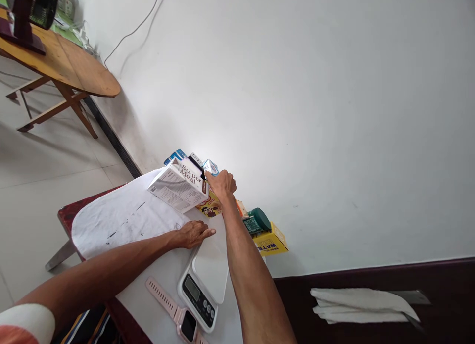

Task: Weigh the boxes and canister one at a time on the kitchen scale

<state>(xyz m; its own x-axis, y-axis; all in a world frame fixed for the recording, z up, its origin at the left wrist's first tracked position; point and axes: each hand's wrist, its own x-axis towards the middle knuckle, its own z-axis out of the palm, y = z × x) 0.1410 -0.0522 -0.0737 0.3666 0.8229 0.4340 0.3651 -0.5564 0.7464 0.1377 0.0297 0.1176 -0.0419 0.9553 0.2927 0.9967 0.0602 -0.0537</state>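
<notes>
Nearest to us, our left forearm slants in from the left, and our left hand (195, 234) lies low, back upward, at the scale's far left corner; one finger stretches right, while the others are partly hidden, so we cannot tell whether they grip. Our right arm runs farther, nearly straight, over the scale's right side, its wrist bent and the fingers of our right hand (223, 184) curled; they meet the small white-and-blue box (211, 167) by the wall, though we cannot tell whether they hold it. Near us lies a pink watch (188, 326) with a slotted, rubbery strap, just left of the smooth white scale (202, 297), whose panel is dark and glossy. Farther left, a wrinkled, stained white cloth (126, 218) covers the tabletop; a tilted white carton (178, 188) reads "Su-per Meal", beside a yellow printed box (210, 205). To the right, a ridged green lid (261, 219) shows by another yellow box (273, 240). Far left stands a rounded wooden table (89, 79) on crossed legs.
</notes>
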